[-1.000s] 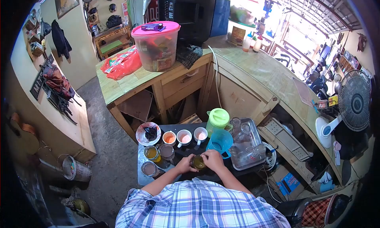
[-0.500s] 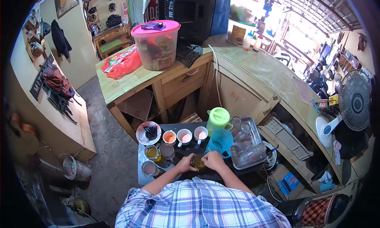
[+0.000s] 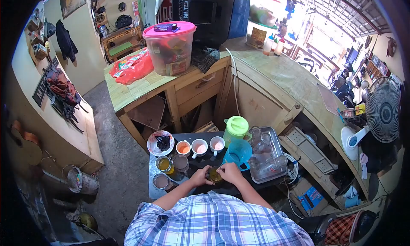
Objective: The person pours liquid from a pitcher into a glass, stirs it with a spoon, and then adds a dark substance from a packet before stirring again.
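A glass of yellow-brown drink (image 3: pixel 215 175) stands on the dark low table close to my body. My left hand (image 3: pixel 200 177) is closed round its left side. Over its right rim, the fingers of my right hand (image 3: pixel 231 173) are pinched together; what they hold, if anything, is too small to make out. To the left stand another glass of yellow drink (image 3: pixel 163 164) and two glasses of greyish-brown drink, one the nearer glass (image 3: pixel 161 181), the other the farther glass (image 3: pixel 180 162). Behind them are an orange-filled cup (image 3: pixel 183 148) and two white cups with pale pink contents, including the middle cup (image 3: pixel 199 148).
A blue measuring jug (image 3: pixel 239 152) and a lidded green pitcher (image 3: pixel 236 129) are just beyond my right hand. Further right, a metal tray (image 3: pixel 268 177) holds several clear glasses. A stained bowl (image 3: pixel 152 150) with a black plastic bag sits at the table's back left. Wooden counters (image 3: pixel 256 58) enclose the far side.
Both hands stay at the glass in almost the same pose. The view has shifted very slightly; nothing else has visibly moved.
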Action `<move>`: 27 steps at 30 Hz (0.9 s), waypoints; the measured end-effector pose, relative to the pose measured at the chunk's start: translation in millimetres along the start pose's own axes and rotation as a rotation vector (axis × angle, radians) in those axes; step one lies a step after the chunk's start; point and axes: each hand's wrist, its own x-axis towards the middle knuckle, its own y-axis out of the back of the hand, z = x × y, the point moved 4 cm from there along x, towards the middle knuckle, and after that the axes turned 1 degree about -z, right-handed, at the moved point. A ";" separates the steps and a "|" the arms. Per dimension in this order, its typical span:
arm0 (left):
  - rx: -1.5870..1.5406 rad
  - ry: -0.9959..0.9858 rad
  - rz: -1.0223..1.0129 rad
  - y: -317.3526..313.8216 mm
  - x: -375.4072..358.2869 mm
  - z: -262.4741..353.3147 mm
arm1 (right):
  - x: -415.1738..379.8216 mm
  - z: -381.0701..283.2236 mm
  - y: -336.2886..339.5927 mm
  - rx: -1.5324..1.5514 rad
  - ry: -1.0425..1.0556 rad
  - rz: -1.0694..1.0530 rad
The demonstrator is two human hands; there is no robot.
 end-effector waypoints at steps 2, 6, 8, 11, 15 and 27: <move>-0.013 0.006 -0.005 1.5 -0.6 2.6 | 0.4 1.3 -2.0 0.094 0.048 0.029; -0.035 -0.007 -0.018 0.0 0.3 0.1 | -0.6 0.8 0.7 0.001 -0.002 0.005; -0.033 -0.013 -0.012 0.3 -0.7 1.1 | 0.0 1.6 -2.2 0.057 -0.021 -0.066; -0.024 -0.012 -0.006 2.8 -1.3 4.9 | 0.8 -2.5 6.4 0.053 0.160 0.177; -0.018 -0.051 0.025 0.7 -1.0 1.4 | 2.8 -0.1 3.8 0.043 0.099 0.014; -0.062 -0.073 0.023 -0.5 -0.8 -0.4 | 1.9 3.5 -0.9 0.045 0.047 -0.006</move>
